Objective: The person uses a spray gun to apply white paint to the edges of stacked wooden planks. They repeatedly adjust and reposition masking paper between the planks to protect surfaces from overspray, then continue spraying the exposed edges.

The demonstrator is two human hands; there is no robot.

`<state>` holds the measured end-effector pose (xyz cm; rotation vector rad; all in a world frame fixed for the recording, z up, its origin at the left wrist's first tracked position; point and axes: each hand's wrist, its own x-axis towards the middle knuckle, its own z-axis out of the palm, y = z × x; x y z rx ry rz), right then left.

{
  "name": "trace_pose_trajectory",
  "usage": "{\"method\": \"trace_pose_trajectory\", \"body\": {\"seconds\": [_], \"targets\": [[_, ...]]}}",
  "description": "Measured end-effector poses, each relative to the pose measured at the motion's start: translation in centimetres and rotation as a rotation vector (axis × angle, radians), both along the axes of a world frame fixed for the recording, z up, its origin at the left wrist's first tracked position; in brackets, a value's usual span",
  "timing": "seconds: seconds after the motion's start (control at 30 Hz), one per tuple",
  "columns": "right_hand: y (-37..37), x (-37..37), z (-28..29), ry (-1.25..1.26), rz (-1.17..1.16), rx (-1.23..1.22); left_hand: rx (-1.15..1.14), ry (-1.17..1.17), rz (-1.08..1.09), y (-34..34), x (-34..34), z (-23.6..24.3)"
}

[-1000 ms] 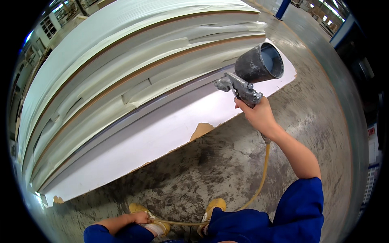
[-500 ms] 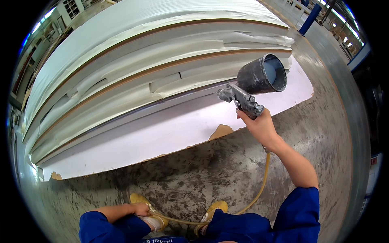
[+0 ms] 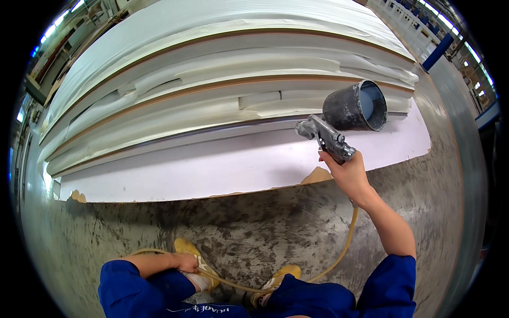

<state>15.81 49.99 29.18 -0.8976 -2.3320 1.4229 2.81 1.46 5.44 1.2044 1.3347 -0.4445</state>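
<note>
My right hand (image 3: 350,177) is wrapped round the handle of a metal spray gun (image 3: 333,140), held in front of a stack of boards. A dark, paint-spotted cup (image 3: 347,108) sits on the gun, tilted, with pale bluish-white liquid inside. Down from the handle runs a yellow hose (image 3: 350,233), curving low across my body toward my left hand. My left hand (image 3: 186,262) is closed round this hose, low by my left shoe. The stacked panels (image 3: 212,87) have brown edges and pale wrapping sheets between them; the gun's nozzle points left along their near side.
Beneath the stack lies a white base sheet (image 3: 212,177) with torn brown spots on its near edge. My yellow shoes (image 3: 185,246) stand on a stained concrete floor (image 3: 254,228). A blue post (image 3: 438,52) rises at the far right.
My view has turned, so the stack appears farther right. The spray gun has shifted slightly left relative to the stack. A loop of hose now shows behind my left forearm.
</note>
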Motion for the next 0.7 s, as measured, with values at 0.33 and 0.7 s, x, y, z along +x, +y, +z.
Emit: {"method": "trace_pose_trajectory", "body": {"seconds": [0.33,0.7], "targets": [[-3.7,-4.6,-1.8,0.066,0.135,0.052,0.068,-0.025,0.030,-1.9,0.9,0.4],[-5.4,-3.9,-2.2,-0.103,0.170,-0.031,0.126,-0.021,0.096,0.2,-0.5,4.5]]}}
